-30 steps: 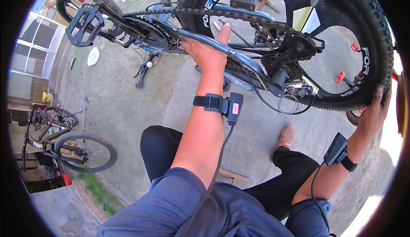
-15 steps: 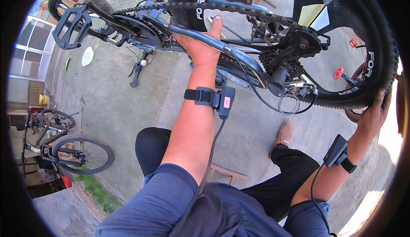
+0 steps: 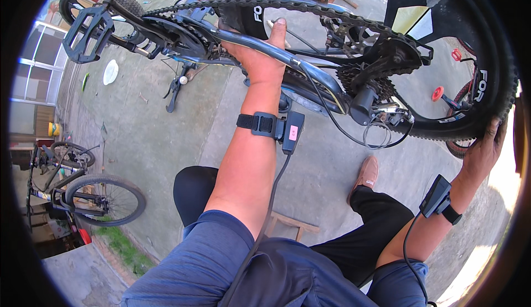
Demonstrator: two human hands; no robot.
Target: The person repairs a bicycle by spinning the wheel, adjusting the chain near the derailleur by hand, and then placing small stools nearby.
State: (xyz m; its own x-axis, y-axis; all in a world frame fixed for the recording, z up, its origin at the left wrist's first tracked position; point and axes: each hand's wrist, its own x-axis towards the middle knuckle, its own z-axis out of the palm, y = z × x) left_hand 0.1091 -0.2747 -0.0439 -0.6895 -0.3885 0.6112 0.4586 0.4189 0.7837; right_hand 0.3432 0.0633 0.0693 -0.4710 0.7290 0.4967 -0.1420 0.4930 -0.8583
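A bicycle with a blue-grey frame point(image 3: 249, 42) is tilted across the upper part of the view, its rear wheel point(image 3: 484, 94) at the right. My left hand point(image 3: 260, 58) is wrapped round the frame tubes between the crank and the rear wheel, thumb up; its other fingers are mostly hidden behind the tubes. My right hand point(image 3: 482, 152) grips the outer edge of the black knobby tire at the far right. Between my hands are the chain point(image 3: 332, 12), the rear sprockets point(image 3: 359, 77) and the derailleur point(image 3: 392, 58). A black pedal point(image 3: 88, 36) sticks out at the left.
Another bicycle point(image 3: 105, 199) stands at the left beside a grass strip point(image 3: 124, 249). A red bicycle part point(image 3: 438, 93) shows behind the wheel. A low wooden stool point(image 3: 293, 225) is under me. A white round thing point(image 3: 110, 72) lies on the concrete floor point(image 3: 166, 141).
The view has shifted very slightly, and the pedal end of the bicycle sits a little farther left. Both hands keep the same places on the frame and tire.
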